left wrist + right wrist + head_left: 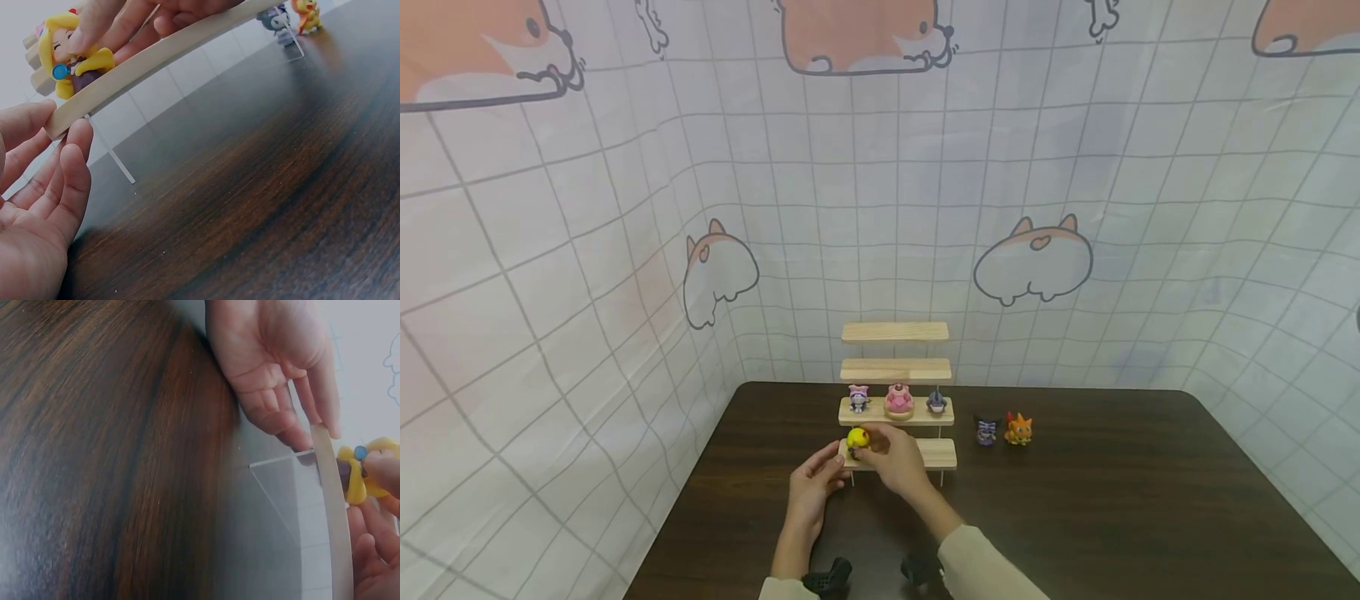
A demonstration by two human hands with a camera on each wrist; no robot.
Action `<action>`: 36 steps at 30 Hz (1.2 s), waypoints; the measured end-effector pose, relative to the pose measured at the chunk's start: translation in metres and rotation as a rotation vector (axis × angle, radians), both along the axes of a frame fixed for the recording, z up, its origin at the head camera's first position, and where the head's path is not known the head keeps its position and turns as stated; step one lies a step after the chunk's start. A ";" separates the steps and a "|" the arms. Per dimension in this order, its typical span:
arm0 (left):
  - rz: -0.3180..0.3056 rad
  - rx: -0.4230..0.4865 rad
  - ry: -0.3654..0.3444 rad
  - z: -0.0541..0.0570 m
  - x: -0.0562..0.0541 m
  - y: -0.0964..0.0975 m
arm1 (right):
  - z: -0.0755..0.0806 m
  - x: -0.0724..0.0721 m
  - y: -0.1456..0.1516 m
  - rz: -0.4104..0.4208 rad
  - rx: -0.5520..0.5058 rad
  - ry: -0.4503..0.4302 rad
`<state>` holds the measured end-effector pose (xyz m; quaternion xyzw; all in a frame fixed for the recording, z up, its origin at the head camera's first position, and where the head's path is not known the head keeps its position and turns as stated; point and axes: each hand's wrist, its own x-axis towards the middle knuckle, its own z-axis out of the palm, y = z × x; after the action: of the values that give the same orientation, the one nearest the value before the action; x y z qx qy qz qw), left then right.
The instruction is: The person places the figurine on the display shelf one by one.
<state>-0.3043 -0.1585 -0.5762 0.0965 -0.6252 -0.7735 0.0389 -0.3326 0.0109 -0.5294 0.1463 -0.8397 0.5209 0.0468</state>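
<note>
A yellow-haired figurine (857, 437) stands at the left end of the bottom step of a wooden tiered display stand (938, 453). My right hand (897, 460) pinches it from the right, thumb across its front. In the left wrist view the figurine (95, 61) shows a dark dress and a round blue detail, its base right at the board's top. My left hand (44, 194) grips that board's left end, thumb at the upper edge and fingers underneath. The right wrist view has the left hand (275, 369) at the board's end and the right hand (378, 534) around the figurine.
On the step above stand a pink-and-white figurine (858, 399), a pink one (898, 402) and a grey-blue one (936, 401). Right of the stand, a purple-black figurine (986, 431) and an orange one (1018, 429) rest on the dark table (1112, 500). Thin legs support the stand.
</note>
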 end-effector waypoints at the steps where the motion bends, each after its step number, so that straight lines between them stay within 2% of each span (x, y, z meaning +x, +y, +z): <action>1: 0.001 -0.001 -0.001 0.000 0.000 0.000 | -0.001 0.000 0.001 0.005 -0.010 -0.002; 13: 0.003 -0.007 -0.012 0.000 0.001 0.001 | -0.003 0.007 0.035 0.090 -0.007 0.022; 24: 0.015 -0.013 -0.012 0.000 0.000 0.001 | 0.004 0.021 0.085 0.181 0.036 -0.033; 32: 0.014 0.008 0.007 -0.002 -0.002 0.000 | 0.003 0.028 0.130 0.157 -0.014 -0.045; 36: 0.017 -0.002 -0.001 -0.003 -0.002 0.001 | 0.001 0.028 0.152 0.086 -0.019 -0.045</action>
<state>-0.3061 -0.1578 -0.5791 0.1020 -0.6251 -0.7726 0.0451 -0.3047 0.1632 -0.5285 0.1703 -0.8285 0.5334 0.0066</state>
